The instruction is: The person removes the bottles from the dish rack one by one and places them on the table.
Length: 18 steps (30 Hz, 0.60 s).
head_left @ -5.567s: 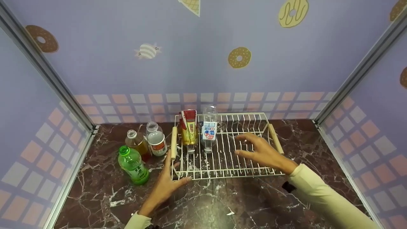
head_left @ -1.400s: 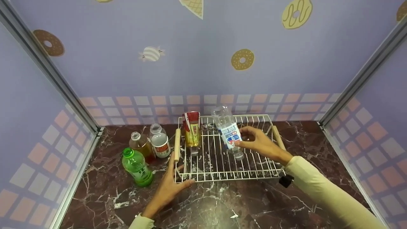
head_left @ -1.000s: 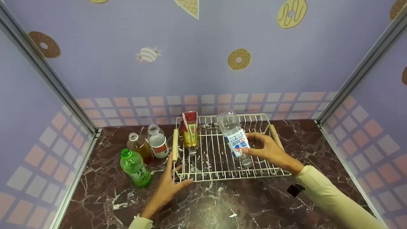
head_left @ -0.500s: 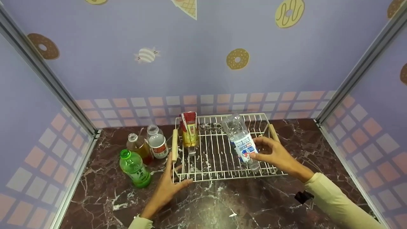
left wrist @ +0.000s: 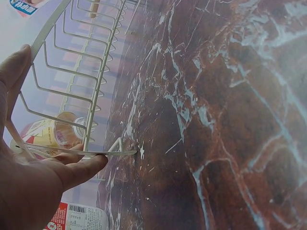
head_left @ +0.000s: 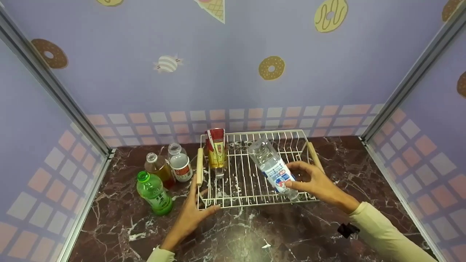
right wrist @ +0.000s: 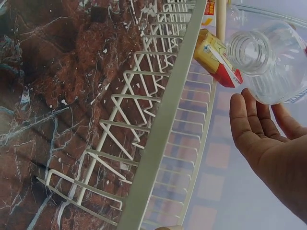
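Observation:
My right hand (head_left: 316, 183) pinches a clear plastic bottle (head_left: 268, 162) by its blue-and-white label. The bottle is neck down and tilted over the right part of a white wire dish rack (head_left: 251, 204), its neck toward the front rail. In the right wrist view the open mouth of the bottle (right wrist: 252, 52) shows above my fingers. At the rack's front left corner my left hand (head_left: 189, 214) holds the frame, thumb on the front rail and fingers at the side below the wooden handle (head_left: 200, 166). A bottle with a red-and-yellow label (head_left: 217, 147) stands neck down in the rack's left end.
Left of the rack stand three uncapped bottles: a green one (head_left: 156, 194), an amber one (head_left: 157, 165) and a clear one with a white-and-red label (head_left: 180, 163). A patterned wall (head_left: 233, 72) rises behind the rack. The dark marbled tabletop (head_left: 233, 240) extends in front.
The clear bottle, earlier standing in the rack beside the red-and-yellow one, has been lifted by my right hand and moved right and nearer. Lately its base has swung left. My left hand stays put.

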### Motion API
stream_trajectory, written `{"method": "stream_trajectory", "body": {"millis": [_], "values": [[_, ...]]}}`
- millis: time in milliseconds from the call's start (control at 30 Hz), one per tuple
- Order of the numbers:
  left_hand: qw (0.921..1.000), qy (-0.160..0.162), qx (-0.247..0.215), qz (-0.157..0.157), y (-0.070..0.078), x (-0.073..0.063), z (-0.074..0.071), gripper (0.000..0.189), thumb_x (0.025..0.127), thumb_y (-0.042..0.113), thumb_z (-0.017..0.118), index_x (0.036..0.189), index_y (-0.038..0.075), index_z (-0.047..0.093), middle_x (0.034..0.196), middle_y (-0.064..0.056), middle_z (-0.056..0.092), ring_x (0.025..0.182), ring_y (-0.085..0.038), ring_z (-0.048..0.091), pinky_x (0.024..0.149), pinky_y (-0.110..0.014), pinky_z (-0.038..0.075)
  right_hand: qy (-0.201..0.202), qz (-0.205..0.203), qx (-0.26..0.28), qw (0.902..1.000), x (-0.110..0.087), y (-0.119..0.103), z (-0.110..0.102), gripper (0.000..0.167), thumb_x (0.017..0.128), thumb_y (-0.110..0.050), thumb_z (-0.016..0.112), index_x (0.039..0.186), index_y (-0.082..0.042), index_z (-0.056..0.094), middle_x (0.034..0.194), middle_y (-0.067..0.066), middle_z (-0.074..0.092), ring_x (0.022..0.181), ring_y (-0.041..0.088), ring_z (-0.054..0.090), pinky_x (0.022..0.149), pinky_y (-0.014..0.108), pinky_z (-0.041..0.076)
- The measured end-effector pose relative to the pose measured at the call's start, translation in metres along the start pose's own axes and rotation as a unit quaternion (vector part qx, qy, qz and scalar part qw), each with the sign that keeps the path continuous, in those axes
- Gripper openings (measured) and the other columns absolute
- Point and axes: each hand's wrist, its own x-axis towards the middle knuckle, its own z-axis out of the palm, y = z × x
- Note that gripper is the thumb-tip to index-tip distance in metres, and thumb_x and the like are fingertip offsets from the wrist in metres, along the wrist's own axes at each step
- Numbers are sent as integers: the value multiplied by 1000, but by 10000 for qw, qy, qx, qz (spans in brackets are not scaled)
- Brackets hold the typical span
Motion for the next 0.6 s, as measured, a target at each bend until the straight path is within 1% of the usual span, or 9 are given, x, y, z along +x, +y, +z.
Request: {"method": "stream_trajectory", "body": {"millis": [100,200,333,400,500,600], "values": [[10000,-2,46,13,0,0,0,133,91,28,93,178,29,-7,180,-30,4,155,-45,45,121,-78,31,-98,-69,-55,9999,-1,1,1,50,99,-10,81,141,8,61,124,22,71,108,30,73,91,34,67],[10000,-4,39,15,1,0,0,133,91,29,93,178,29,-8,180,-29,4,154,-45,45,124,-77,28,-99,-130,-125,9998,-1,2,2,49,98,-9,82,140,7,63,123,21,71,108,29,72,91,33,66],[10000,-3,-34,7,1,1,1,133,91,27,92,178,30,-8,180,-27,0,154,-45,45,124,-73,33,-109,-202,-157,9996,-1,3,2,49,97,-8,82,140,6,64,123,20,72,110,29,72,94,31,65],[10000,11,-42,35,1,1,1,133,90,26,93,178,30,-7,180,-28,1,154,-46,46,122,-71,39,-124,-228,-176,9995,-2,3,3,49,97,-8,82,140,6,64,123,19,72,111,30,71,95,30,64],[10000,8,-47,47,0,1,0,133,90,27,93,178,30,-7,180,-28,0,154,-46,46,121,-71,40,-112,-267,-267,9992,-3,3,4,48,97,-10,83,140,3,65,125,16,73,114,31,70,99,31,62],[10000,5,-61,28,0,0,1,133,90,27,93,178,32,-6,181,-26,-1,154,-45,45,122,-71,37,-96,-287,-415,9987,-4,2,5,48,97,-13,83,140,0,67,128,13,74,118,31,69,103,30,60]]}}
